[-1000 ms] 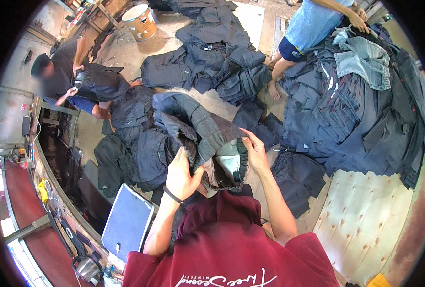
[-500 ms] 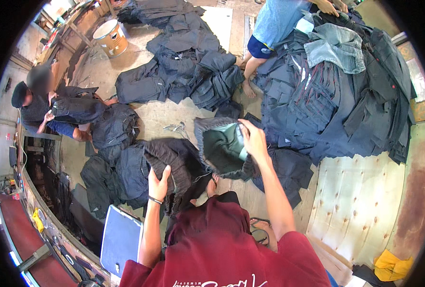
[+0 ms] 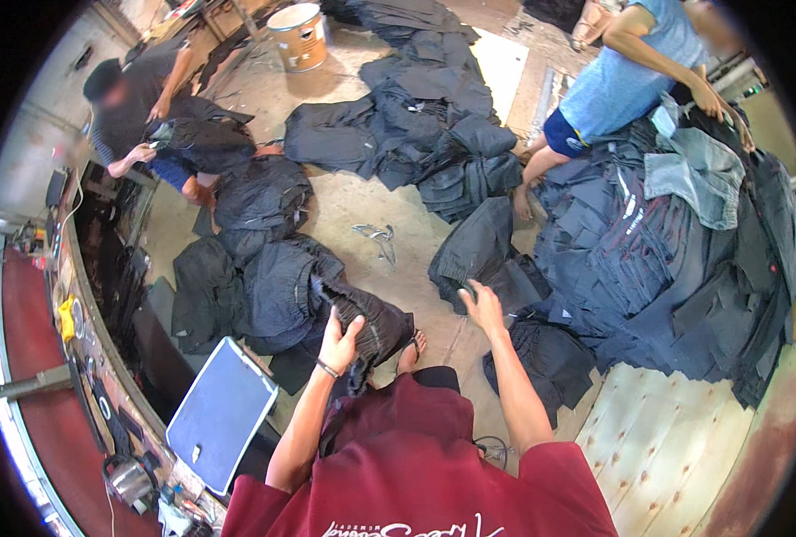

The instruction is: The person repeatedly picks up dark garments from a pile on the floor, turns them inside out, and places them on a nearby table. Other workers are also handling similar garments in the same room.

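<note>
Head view: the left hand [image 3: 338, 344] pinches a gathered garment [image 3: 380, 324] at its two o'clock, not yet released; the right hand [image 3: 485, 311] is spread, empty, a dark bundle [image 3: 482, 243] lying at its twelve o'clock.

White script [image 3: 480, 526] w/ smaller lettering [image 3: 360, 525], upside down, on maroon shirt [image 3: 407, 474], 6 o'clock. Too sm. to read: dk marks [image 3: 307, 36] on tan drum [image 3: 288, 55], 11 o'clock; emblem [image 3: 572, 141] on navy shorts [image 3: 555, 132], 2 o'clock; red tag [image 3: 772, 267] on dk cloth pile [image 3: 648, 286], 3 o'clock.
</note>
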Tool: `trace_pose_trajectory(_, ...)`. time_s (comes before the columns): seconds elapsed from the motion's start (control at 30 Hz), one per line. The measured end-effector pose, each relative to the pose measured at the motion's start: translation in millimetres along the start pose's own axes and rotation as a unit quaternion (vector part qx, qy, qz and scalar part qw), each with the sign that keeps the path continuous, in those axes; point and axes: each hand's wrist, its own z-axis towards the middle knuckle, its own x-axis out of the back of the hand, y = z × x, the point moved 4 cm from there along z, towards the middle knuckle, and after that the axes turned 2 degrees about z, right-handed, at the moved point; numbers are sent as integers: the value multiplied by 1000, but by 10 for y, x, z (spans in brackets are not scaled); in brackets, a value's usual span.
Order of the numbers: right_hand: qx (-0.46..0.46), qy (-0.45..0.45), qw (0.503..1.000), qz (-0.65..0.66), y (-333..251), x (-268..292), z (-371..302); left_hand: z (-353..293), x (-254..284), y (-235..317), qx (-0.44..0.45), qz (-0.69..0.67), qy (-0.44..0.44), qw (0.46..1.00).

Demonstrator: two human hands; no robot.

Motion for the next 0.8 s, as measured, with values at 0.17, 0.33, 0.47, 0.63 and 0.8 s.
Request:
trace_pose_trajectory(0.17,105,-219,892,382,-1449,-398,-657,12,-169,297,-25,-9,-49,998)
trace_pose_trajectory(0.33,87,-208,878,422,-1744,-198,-576,-106,-114,1098,-212,377,-21,901)
trace_pose_trajectory(0.47,63,-54,943,323,-1552,-7,-406,-384,-253,1578,-288,468,25,835)
trace_pose_trajectory(0.63,44,26,899,435,-1554,138,-425,-623,-503,1821,-278,481,43,831)
trace_pose_trajectory(0.8,16,92,902,421,-1566,268,-524,-692,-618,1856,-287,453,35,843)
